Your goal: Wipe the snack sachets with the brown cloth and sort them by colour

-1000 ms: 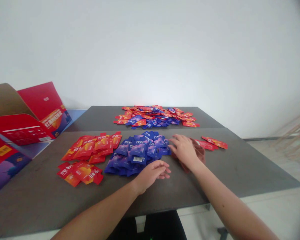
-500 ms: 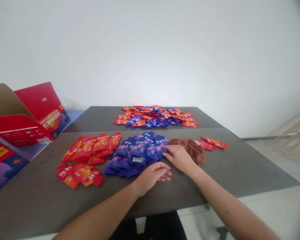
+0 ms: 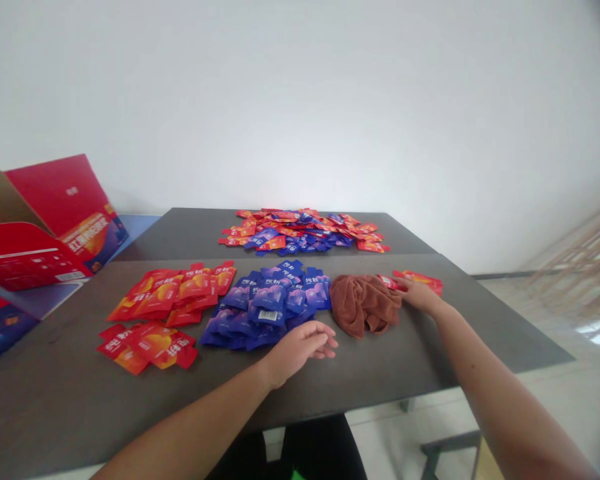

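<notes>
Left hand [image 3: 300, 348] released by blue sachets [image 3: 267, 303], right hand [image 3: 419, 295] on red sachets [image 3: 421, 280], its grip unclear

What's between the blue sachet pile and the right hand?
A crumpled brown cloth lies there, in the head view, between the blue sachet pile and the right hand.

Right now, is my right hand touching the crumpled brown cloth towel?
Touching: the head view shows the right hand pressed against the right side of the crumpled brown cloth towel, with no gap between them.
</notes>
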`<state>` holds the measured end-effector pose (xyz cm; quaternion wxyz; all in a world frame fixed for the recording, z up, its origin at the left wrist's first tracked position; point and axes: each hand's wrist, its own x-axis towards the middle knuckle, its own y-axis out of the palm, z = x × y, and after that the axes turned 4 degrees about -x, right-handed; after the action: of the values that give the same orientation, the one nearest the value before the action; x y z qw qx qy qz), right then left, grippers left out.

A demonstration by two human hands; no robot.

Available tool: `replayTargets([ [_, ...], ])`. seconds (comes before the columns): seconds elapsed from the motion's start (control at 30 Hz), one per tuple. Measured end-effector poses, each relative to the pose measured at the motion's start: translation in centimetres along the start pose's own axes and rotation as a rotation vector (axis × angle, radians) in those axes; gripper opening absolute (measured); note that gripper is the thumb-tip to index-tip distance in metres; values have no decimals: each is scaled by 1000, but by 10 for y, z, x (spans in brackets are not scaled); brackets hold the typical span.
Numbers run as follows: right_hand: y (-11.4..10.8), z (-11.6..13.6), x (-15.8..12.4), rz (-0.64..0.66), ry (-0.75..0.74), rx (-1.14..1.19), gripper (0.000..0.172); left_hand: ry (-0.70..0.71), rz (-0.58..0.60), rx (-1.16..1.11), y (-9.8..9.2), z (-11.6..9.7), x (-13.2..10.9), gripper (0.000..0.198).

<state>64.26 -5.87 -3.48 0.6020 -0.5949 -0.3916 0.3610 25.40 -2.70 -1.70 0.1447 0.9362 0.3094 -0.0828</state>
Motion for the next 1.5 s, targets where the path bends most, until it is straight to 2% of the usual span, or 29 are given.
replayTargets([
  [0.23, 10, -11, 5, -72, 60, -87, 38, 10, -22, -21, -2, -1, 0, 19],
  [0.43, 20, -15, 6, -132, 99, -74, 40, 3, 10, 2, -1, -2, -1, 18],
  [0.7, 9, -10, -4, -141, 195, -78, 37, 25, 24, -4, 0, -1, -2, 17],
  [0.83, -9, 0, -7, -261, 210, -48, 36, 29, 7, -26, 0, -1, -1, 16],
  [1.0, -56, 26, -16, -493, 241, 73, 40, 52, 12, -41, 0, -1, -2, 17],
  [1.03, -66, 38, -21, -533, 249, 130, 40, 58, 14, -43, 0, -1, -2, 17],
  [1.1, -84, 68, -37, -657, 260, 601, 31, 71, 21, -50, -1, 0, -2, 20],
  [1.13, -90, 86, -47, -650, 243, 848, 27, 82, 21, -62, -1, 0, -2, 24],
  [1.17, -95, 105, -58, -590, 225, 1109, 25, 99, 18, -85, -2, 1, -1, 28],
  [1.2, -98, 123, -69, -464, 206, 1345, 24, 129, 11, -124, -3, 1, 0, 33],
  [1.27, -100, 155, -91, -95, 171, 1657, 31, 207, 0, -245, -3, 1, 1, 43],
  [1.3, -99, 169, -101, 20, 164, 1735, 32, 242, 10, -314, -3, 0, 2, 48],
  [1.37, -93, 190, -118, 162, 162, 1819, 34, 246, 71, -422, -3, 0, 1, 53],
  [1.43, -84, 205, -127, 217, 150, 1843, 34, 161, 129, -450, -2, 0, 0, 53],
  [1.5, -73, 212, -126, 189, 101, 1826, 33, 75, 119, -432, -2, -1, -2, 50],
])
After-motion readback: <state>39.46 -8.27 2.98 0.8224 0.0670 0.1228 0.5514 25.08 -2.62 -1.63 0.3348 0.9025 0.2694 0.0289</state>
